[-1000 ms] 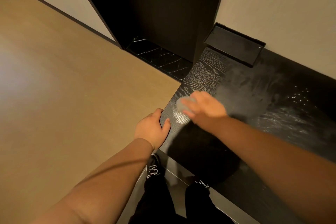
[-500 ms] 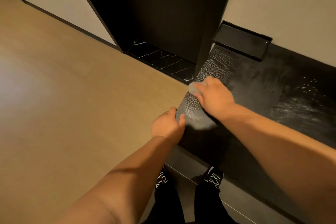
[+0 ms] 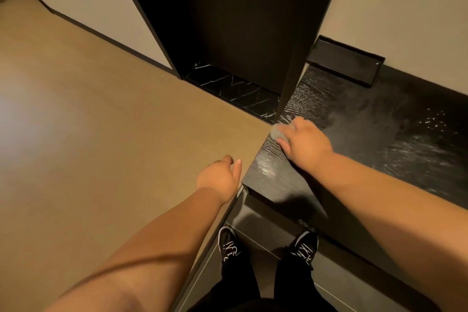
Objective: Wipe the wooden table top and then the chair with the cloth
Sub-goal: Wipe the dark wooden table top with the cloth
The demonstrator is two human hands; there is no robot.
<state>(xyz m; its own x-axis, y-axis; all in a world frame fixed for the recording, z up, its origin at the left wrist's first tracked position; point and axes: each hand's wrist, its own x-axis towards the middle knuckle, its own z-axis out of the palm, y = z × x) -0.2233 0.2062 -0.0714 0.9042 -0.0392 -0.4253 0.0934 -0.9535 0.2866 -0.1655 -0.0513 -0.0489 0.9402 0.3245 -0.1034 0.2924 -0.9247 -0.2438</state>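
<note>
Tabletop (image 3: 367, 139), cloth (image 3: 276, 132) under right hand (image 3: 306, 145)

The left hand (image 3: 219, 177) let go of the corner of the table top (image 3: 268, 172) and hung just beside it, holding nothing. The right hand (image 3: 305, 145) slid the cloth (image 3: 277, 132) farther along the edge, up near the tall dark panel (image 3: 291, 71).

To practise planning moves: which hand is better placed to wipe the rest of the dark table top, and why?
Right. The right hand holds the cloth on the table, with the streaked stretch on its own side; the left hand holds nothing and hangs beside the table's corner.
</note>
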